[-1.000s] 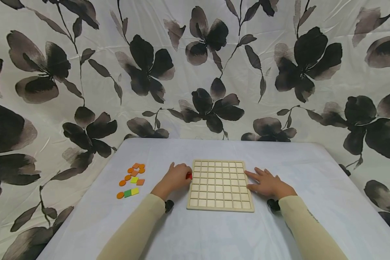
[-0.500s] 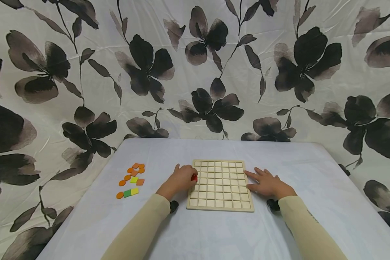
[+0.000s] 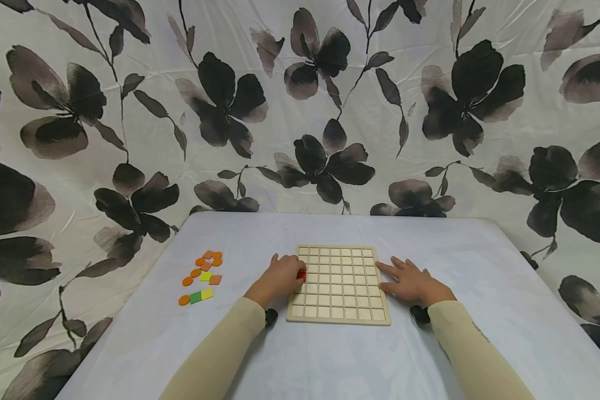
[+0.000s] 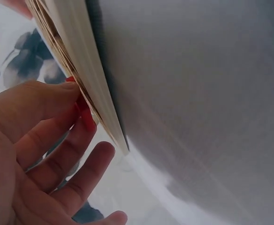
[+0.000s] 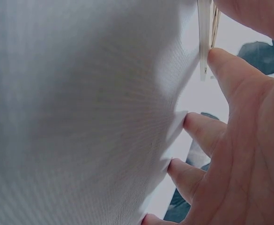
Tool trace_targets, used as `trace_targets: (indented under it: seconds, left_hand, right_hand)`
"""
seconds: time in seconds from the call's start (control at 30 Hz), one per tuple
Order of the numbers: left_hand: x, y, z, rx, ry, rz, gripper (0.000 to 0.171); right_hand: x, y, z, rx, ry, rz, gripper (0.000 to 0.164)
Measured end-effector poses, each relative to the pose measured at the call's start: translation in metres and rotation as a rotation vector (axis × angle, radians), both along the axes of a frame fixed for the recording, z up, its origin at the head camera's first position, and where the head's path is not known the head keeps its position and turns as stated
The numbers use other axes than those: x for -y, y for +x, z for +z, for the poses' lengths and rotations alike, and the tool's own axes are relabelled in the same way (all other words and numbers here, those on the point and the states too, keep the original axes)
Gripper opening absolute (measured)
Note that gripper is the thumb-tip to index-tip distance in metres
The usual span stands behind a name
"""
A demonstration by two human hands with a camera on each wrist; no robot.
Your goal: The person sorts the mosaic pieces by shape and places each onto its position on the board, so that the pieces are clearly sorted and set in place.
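A pale wooden board [image 3: 338, 321] with a raised grid of square cells lies on the table. Over its left edge, my left hand [image 3: 280, 276] pinches a small red piece [image 3: 302, 276] between thumb and fingers. Close up in the left wrist view, the red piece [image 4: 86, 117] is at the board's gridded face; the fingers hide much of it, so its shape and whether it is more than one cannot be told. My right hand [image 3: 412, 281] lies with fingers spread at the board's right edge. In the right wrist view, a fingertip [image 5: 215, 55] touches that edge and others rest on the cloth.
Left of the board lie loose flat pieces: several orange discs [image 3: 184, 300], orange squares [image 3: 215, 280], yellow squares [image 3: 207, 293] and a green square [image 3: 195, 298]. A white cloth covers the table [image 3: 340, 361]. Behind it hangs a flowered curtain [image 3: 280, 122].
My left hand has moved right with the red piece, from beside the board's left edge to over its left column. The right hand and board have stayed still.
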State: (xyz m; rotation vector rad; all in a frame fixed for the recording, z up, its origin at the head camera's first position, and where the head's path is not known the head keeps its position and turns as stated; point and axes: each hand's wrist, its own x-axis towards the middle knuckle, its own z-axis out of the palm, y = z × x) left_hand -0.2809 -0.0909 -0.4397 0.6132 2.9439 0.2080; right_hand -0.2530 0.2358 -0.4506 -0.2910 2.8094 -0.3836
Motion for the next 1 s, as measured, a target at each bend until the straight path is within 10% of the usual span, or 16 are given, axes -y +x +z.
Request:
trace_targets:
  seconds: [1.0]
  left_hand:
    - [0.0034, -0.0017, -0.0020, 0.058, 0.079, 0.023, 0.029]
  right_hand:
    - [-0.0002, -0.0005, -0.0028, 0.000, -0.014, -0.018, 0.068]
